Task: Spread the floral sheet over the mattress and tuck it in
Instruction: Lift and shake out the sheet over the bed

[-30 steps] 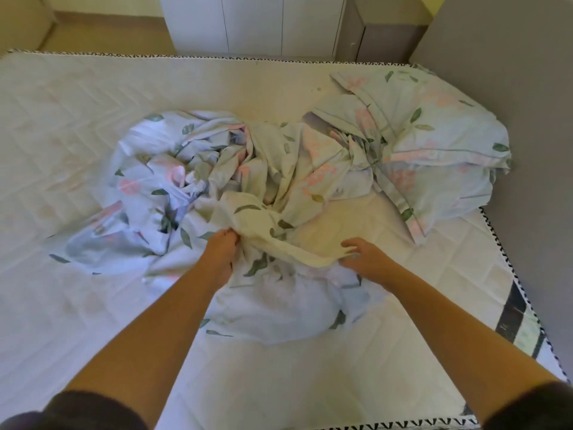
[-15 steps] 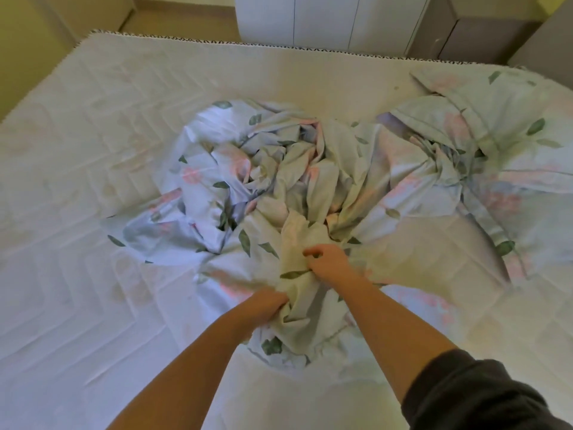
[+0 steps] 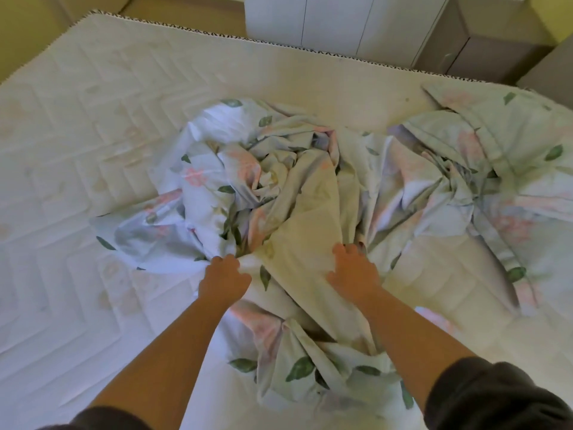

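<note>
The floral sheet (image 3: 297, 193), pale with pink flowers and green leaves, lies crumpled in a heap in the middle of the bare quilted mattress (image 3: 93, 125). A loose part of it trails toward me between my arms. My left hand (image 3: 223, 279) grips a fold at the heap's near left side, fingers curled into the cloth. My right hand (image 3: 352, 271) grips a pale fold beside it, about a forearm's width to the right.
A pillow (image 3: 511, 144) in the same floral fabric lies at the mattress's right side, touching the heap. A white wardrobe (image 3: 335, 23) and a brown cabinet (image 3: 483, 48) stand beyond the far edge. Bare mattress stretches to the left.
My hands have moved apart on the sheet, the right one shifting right and the left one up. A length of sheet now lies nearer me between my arms.
</note>
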